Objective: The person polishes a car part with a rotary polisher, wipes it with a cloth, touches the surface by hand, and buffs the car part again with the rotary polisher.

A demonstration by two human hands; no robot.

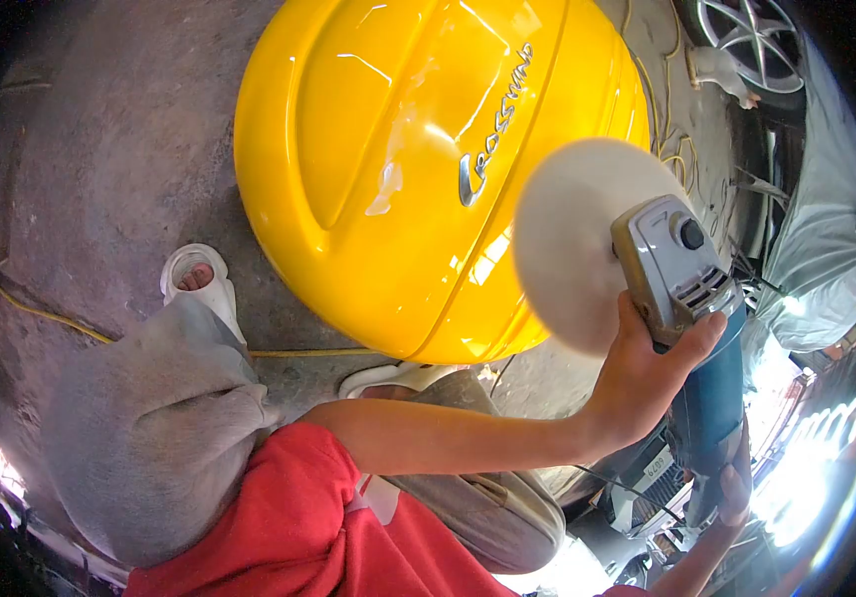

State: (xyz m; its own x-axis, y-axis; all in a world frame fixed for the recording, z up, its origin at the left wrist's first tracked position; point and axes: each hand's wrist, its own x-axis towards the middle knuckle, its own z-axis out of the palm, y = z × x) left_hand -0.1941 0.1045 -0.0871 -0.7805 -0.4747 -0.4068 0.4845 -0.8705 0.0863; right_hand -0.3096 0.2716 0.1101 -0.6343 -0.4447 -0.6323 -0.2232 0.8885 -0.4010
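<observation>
In the head view a glossy yellow spare-wheel cover (438, 289) carries chrome "Crosswind" lettering (495, 124). A pale smear (385, 189) marks its surface. A polisher (662, 249) with a grey head and a dark body is held at its right. The polisher's round white pad (577, 239) looks blurred and overlaps the cover's right edge; I cannot tell whether it touches. My left hand (642, 373) is closed around the polisher's head, thumb along its side. Farther back, my right hand (734, 488) grips the polisher's rear body, its fingers partly hidden.
A yellow cord (313, 352) runs along the concrete floor (119, 149), with more yellow cable (668, 90) beyond the cover. My white shoes (211, 298) stand close to the cover. A wheel (751, 40) and a grey sheet (821, 209) are at the right. Another vehicle (657, 478) shows below.
</observation>
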